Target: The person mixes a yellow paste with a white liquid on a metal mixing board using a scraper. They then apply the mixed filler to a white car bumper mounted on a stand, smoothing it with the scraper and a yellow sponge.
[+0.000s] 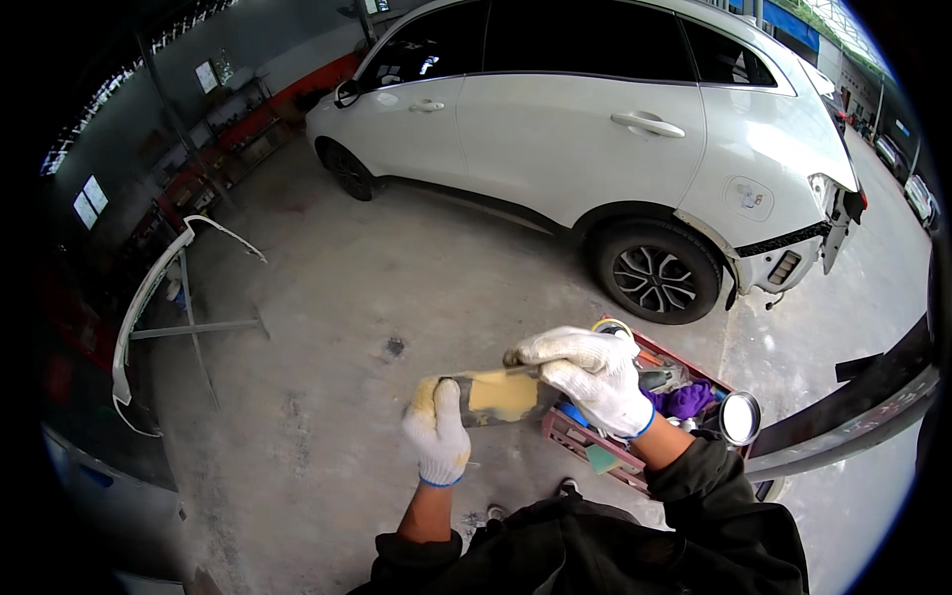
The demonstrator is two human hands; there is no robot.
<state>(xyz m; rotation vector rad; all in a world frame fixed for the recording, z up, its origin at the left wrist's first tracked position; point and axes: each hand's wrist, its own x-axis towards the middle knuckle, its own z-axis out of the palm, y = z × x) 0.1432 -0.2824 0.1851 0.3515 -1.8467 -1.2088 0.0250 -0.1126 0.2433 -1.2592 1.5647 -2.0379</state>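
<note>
My left hand (437, 431), in a white knit glove stained yellow, grips the left end of a flat grey plate (451, 411) smeared with yellow paste (502, 395). My right hand (585, 377), in a white glove with a blue cuff, is closed over the plate's upper right end; whether it also holds another thin tool is hidden by its fingers. Below it sits a red tool cart (568, 436) holding a purple cloth (679, 402), an open can (738, 416), a green pad (601, 457) and several small items.
A white car (535, 149) with its rear bumper off stands ahead. A white bumper (125, 357) rests on a metal stand (193, 327) at left. A large dark curved panel (843, 426) is close at right. Shelves (228, 149) line the left wall, and my feet show below.
</note>
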